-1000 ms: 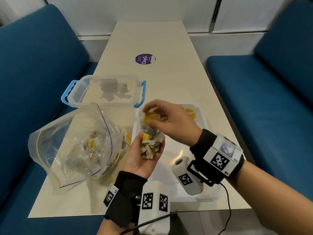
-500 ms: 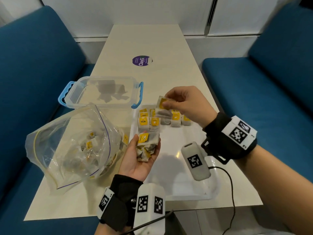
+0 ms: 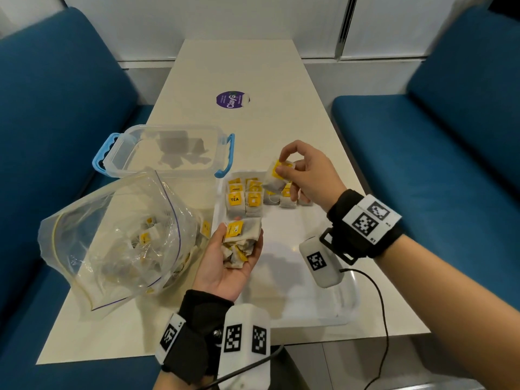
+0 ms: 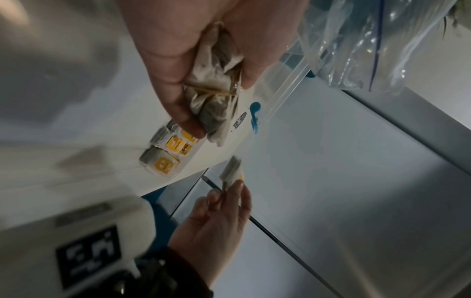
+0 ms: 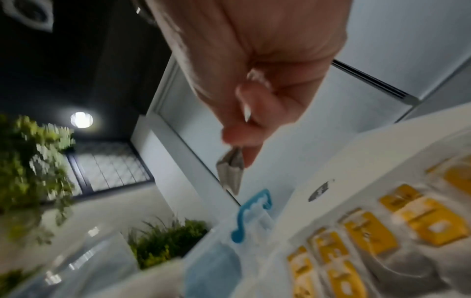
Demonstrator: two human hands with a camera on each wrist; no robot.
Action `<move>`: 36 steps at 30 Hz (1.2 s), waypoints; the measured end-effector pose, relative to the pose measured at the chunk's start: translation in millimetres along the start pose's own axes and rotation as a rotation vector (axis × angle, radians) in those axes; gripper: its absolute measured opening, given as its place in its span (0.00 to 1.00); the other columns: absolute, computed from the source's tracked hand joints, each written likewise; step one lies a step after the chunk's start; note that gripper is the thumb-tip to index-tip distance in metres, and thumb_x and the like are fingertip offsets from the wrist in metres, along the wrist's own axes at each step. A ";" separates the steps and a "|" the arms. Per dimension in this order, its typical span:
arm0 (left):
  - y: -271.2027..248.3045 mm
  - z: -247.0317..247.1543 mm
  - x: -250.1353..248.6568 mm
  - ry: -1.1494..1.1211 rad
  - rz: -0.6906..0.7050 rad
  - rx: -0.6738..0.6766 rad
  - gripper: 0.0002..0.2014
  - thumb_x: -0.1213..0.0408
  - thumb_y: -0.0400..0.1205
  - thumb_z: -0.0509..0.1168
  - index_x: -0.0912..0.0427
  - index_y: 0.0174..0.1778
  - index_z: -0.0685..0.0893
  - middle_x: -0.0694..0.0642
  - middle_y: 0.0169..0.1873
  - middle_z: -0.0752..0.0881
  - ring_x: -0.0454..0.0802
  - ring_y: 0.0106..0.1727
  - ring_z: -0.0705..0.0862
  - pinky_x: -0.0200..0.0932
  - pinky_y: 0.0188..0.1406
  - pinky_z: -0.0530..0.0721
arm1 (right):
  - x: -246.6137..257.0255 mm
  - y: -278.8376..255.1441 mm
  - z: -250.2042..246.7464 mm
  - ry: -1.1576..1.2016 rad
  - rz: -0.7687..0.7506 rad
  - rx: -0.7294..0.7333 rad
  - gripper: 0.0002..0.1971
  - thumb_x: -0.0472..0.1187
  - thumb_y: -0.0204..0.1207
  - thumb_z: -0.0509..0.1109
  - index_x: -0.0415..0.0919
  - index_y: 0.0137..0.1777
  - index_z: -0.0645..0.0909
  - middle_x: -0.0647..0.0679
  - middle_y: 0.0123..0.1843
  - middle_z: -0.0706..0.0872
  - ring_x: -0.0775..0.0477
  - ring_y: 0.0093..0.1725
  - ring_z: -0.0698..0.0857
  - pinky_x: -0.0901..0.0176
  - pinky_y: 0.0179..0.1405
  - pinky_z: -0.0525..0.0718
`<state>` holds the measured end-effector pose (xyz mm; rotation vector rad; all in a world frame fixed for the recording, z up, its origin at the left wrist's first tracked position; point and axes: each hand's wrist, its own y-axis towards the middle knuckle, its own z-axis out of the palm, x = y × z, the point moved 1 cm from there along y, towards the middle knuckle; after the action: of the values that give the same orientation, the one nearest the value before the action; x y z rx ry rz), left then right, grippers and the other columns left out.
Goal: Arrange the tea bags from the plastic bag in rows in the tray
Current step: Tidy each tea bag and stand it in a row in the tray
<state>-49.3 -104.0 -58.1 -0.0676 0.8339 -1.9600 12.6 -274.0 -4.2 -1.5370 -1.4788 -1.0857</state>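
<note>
My right hand (image 3: 284,167) pinches one tea bag (image 3: 274,178) by its yellow tag, above the far end of the white tray (image 3: 298,302). That tea bag (image 5: 230,173) hangs from my fingertips in the right wrist view. Several tea bags (image 3: 247,197) lie in rows at the tray's far end. My left hand (image 3: 236,249), palm up over the tray's left edge, cups a clump of tea bags (image 3: 242,240), also seen as crumpled bags (image 4: 216,96) in the left wrist view. The clear plastic bag (image 3: 118,235) with more tea bags lies to the left.
An empty clear container with blue handles (image 3: 166,153) stands behind the plastic bag. A purple sticker (image 3: 232,99) is on the table farther back. Blue benches (image 3: 422,153) flank the table on both sides.
My right hand took one tea bag from the clump in my left hand and carried it up and right over the tray's far end. The left hand has hardly moved.
</note>
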 end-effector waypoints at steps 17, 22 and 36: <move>4.4 -1.1 2.2 -0.016 -0.035 0.004 0.14 0.57 0.85 0.58 0.64 0.50 0.83 0.67 0.61 0.82 0.61 0.50 0.83 0.55 0.36 0.87 | -51.9 18.8 25.4 0.012 0.346 -0.080 0.08 0.28 0.68 0.73 0.34 0.46 0.83 0.44 0.33 0.79 0.45 0.34 0.78 0.59 0.25 0.79; 4.8 -2.6 1.8 -0.014 -0.026 -0.003 0.14 0.57 0.85 0.58 0.63 0.52 0.83 0.67 0.65 0.81 0.61 0.52 0.83 0.54 0.35 0.88 | -64.6 20.9 33.3 0.046 0.458 -0.013 0.08 0.32 0.77 0.65 0.45 0.52 0.76 0.46 0.35 0.80 0.57 0.20 0.81 0.71 0.13 0.76; 4.6 -4.7 3.3 -0.029 -0.037 -0.025 0.14 0.57 0.85 0.58 0.63 0.54 0.84 0.67 0.65 0.81 0.61 0.57 0.82 0.56 0.39 0.87 | -73.5 21.6 49.2 0.173 0.635 -0.115 0.08 0.25 0.81 0.55 0.36 0.48 0.72 0.35 0.45 0.82 0.46 0.22 0.84 0.54 0.16 0.83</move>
<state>-49.3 -105.5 -65.3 -0.1267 0.8435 -1.9792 39.6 -258.0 -89.7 -1.7685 -0.7334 -0.8935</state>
